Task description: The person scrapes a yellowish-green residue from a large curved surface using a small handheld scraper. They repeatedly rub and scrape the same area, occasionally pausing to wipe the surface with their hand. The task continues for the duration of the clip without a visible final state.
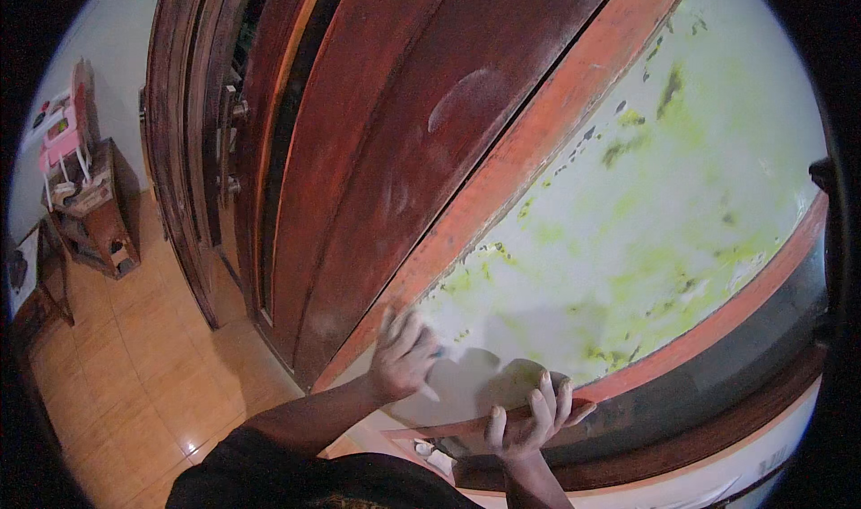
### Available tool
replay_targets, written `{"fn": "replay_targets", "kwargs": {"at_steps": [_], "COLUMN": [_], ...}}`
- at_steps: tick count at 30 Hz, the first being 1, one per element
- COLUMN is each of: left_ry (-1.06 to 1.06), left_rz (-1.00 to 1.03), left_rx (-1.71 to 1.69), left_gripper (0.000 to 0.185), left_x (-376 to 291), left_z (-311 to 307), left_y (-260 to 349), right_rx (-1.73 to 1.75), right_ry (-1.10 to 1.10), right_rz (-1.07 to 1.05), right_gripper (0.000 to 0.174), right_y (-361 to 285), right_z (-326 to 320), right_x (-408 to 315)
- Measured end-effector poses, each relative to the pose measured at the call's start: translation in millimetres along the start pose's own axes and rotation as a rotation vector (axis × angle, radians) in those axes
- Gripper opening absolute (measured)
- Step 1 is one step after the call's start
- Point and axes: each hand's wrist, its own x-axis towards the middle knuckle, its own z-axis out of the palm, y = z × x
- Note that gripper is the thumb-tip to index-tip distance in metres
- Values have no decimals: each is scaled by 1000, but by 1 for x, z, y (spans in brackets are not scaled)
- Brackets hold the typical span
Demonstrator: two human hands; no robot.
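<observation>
My left hand [403, 361] is raised at the lower corner of a white wall panel [639, 240] with yellow-green stains. Its fingers are bent and slightly blurred near an orange-painted wooden frame strip [498, 172]; whether they touch it or hold something small I cannot tell. Lower and to the right, my right hand [535, 418] is turned palm up, fingers spread, with nothing seen in it. Its fingertips overlap the panel's lower orange frame strip [672, 354]; contact is unclear. Both hands cast shadows on the panel. Dark chips line the panel's edge.
A dark reddish wooden door [403, 139] with a metal handle [232, 139] stands left of the panel. Orange-brown floor tiles [148, 361] reach a small wooden cabinet [97, 220] holding a pink item [60, 135]. Small white items [437, 456] lie below the panel, beside a dark glass-like strip [706, 374].
</observation>
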Motion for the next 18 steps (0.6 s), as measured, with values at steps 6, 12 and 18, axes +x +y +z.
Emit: {"fn": "replay_targets", "kwargs": {"at_steps": [6, 12, 18], "left_ry": [-190, -87, -91], "left_rz": [-87, 39, -111], "left_rx": [-127, -40, -109], "left_gripper": [42, 34, 39], "left_x": [43, -47, 47], "left_z": [11, 8, 7], "left_y": [-8, -1, 4], "right_rx": [11, 35, 26], "right_ry": [-2, 18, -18], "right_rz": [-24, -27, -13], "right_gripper": [53, 52, 53], "right_y": [-3, -3, -1], "right_z": [-2, 0, -2], "right_x": [8, 7, 2]}}
